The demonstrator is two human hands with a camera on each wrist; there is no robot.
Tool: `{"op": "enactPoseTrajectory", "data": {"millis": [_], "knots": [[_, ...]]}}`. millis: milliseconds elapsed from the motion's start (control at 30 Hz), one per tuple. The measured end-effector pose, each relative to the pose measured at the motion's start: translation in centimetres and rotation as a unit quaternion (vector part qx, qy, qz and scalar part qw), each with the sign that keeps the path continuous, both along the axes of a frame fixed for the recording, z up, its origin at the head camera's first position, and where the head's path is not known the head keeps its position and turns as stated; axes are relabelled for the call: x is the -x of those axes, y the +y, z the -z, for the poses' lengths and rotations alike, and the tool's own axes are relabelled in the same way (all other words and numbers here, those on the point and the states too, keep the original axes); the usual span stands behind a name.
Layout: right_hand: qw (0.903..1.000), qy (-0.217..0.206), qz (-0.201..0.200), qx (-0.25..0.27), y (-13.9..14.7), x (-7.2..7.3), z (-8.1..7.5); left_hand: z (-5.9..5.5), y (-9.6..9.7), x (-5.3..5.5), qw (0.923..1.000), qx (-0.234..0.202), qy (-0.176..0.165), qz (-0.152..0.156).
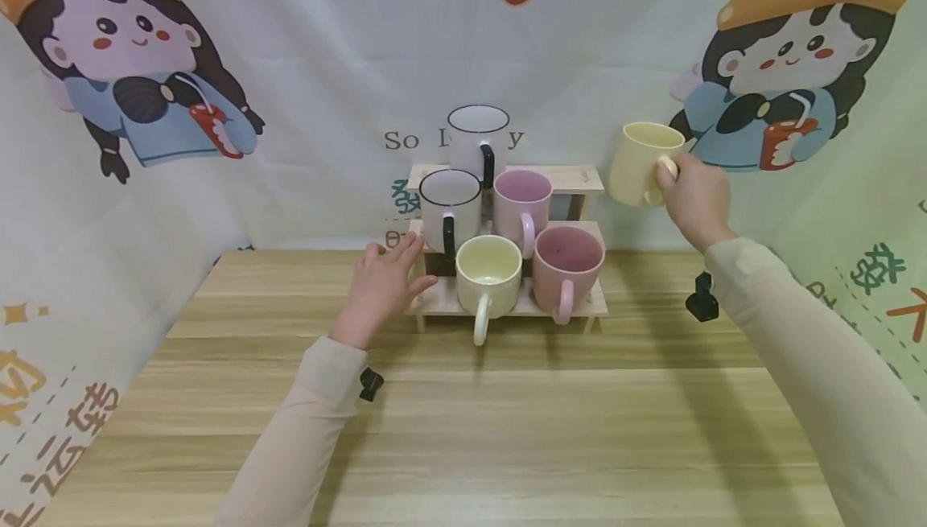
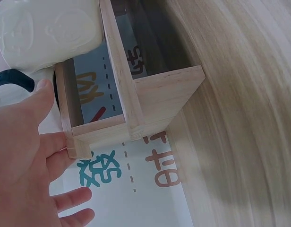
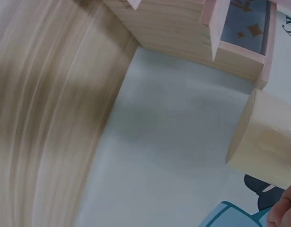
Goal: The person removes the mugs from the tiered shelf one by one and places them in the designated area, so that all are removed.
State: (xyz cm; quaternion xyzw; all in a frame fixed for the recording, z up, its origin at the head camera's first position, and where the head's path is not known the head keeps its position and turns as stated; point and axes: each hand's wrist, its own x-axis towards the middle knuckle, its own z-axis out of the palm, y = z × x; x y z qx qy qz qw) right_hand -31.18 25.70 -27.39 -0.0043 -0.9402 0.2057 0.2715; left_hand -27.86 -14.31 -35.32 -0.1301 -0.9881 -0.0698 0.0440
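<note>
My right hand (image 1: pixel 698 197) grips the handle of a pale yellow mug (image 1: pixel 640 165), held in the air to the right of a wooden tiered rack (image 1: pixel 579 179). That mug (image 3: pixel 266 139) is upright in the head view. With fingers spread, my left hand (image 1: pixel 384 282) touches the rack's left side; in the left wrist view its fingertips meet the wooden shelf end (image 2: pixel 79 149). On the top tier stands a white mug (image 1: pixel 467 141) with a black handle. The middle tier bears another black-handled white mug (image 1: pixel 438 217) and a lilac mug (image 1: pixel 517 205). Below are a cream mug (image 1: pixel 471 282) and a pink mug (image 1: pixel 558 277).
The rack stands at the back of a wood-grain table (image 1: pixel 521 430), against a white printed cloth (image 1: pixel 333 44) with cartoon figures and lettering. More cloth rises along both sides. Small black clips (image 1: pixel 371 384) show beside the sleeves.
</note>
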Motion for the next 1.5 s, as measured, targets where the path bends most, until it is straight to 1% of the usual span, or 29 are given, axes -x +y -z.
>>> {"op": "enactPoseTrajectory", "data": {"millis": [167, 367, 533, 767, 1000, 1233, 1500], "knots": [[0.9999, -0.003, -0.004, -0.011, -0.1, 0.2, 1.1, 0.1, -0.1, 0.0, 1.0000, -0.001, 0.002, -0.001], [0.9998, -0.019, -0.010, 0.001, -0.4, 0.5, 3.0, 0.1, -0.2, 0.1, 1.0000, -0.003, 0.004, 0.000], [0.9992, -0.038, -0.011, 0.006, -0.4, 0.6, 4.2, 0.2, -0.2, 0.0, 1.0000, -0.003, 0.004, -0.001], [0.9993, -0.035, -0.013, -0.005, -0.1, 0.7, 5.5, 0.2, -0.1, -0.1, 0.9999, -0.012, 0.010, -0.001], [0.9975, -0.066, -0.018, -0.017, -0.3, 0.8, 6.9, 0.2, 0.0, -0.1, 0.9999, -0.010, 0.008, -0.001], [0.9964, -0.079, -0.015, -0.028, -0.5, 1.2, 8.6, 0.3, -0.1, 0.0, 1.0000, -0.001, 0.003, -0.003], [0.9959, -0.083, -0.018, -0.031, -0.4, 1.3, 9.9, 0.2, 0.0, 0.0, 1.0000, -0.005, -0.001, -0.004]]}}
